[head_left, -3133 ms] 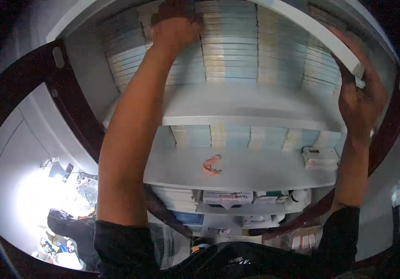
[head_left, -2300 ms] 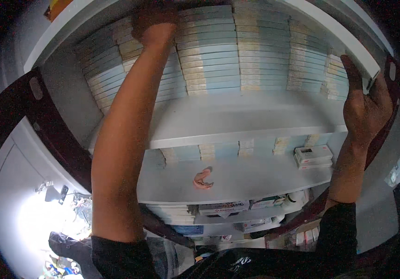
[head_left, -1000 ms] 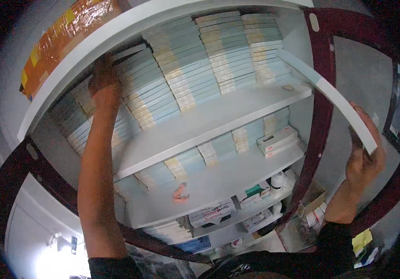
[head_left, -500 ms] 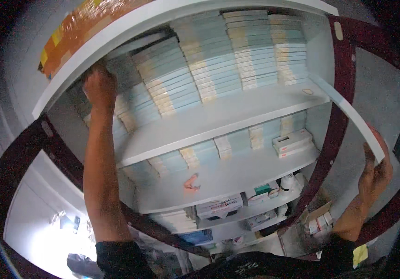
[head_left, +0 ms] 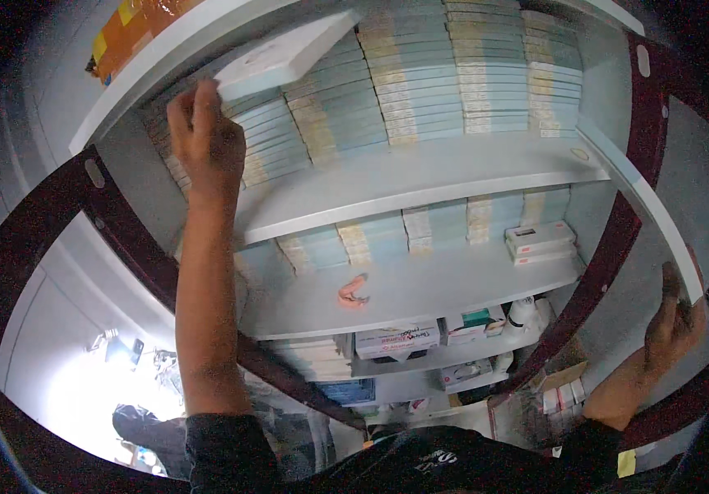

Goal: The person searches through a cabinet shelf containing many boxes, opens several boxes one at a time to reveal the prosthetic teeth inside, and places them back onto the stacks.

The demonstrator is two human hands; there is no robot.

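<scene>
In the head view, gripping with the left hand (head_left: 210,140), high on the left, a flat white rectangular box (head_left: 289,53). Pinching it at the near left corner, with two bent fingers showing, slightly parted; cannot tell where the thumb presses. Holding the box aslant, near end low and far end up to the right, in front of neat stacks of thin pale-blue and cream packs (head_left: 412,82). Cannot tell whether touching them.

Far right and lower, clasping with the right hand (head_left: 674,333) the near end of a long narrow white strip (head_left: 647,206), bowed by the lens. Pressing thumb on the inner side, other fingers wrapped around the outer side and partly hidden.

Below the stacks, on a white upper shelf (head_left: 420,177), only bare board toward the front. On a white lower shelf (head_left: 437,284), more pale-blue and cream packs (head_left: 437,226) at the back, a curled pink object (head_left: 353,292) near the middle, and two small white boxes (head_left: 540,240), one atop the other, toward the right. At top left, above the cabinet, a brown cardboard box with shiny tape (head_left: 144,37).
</scene>
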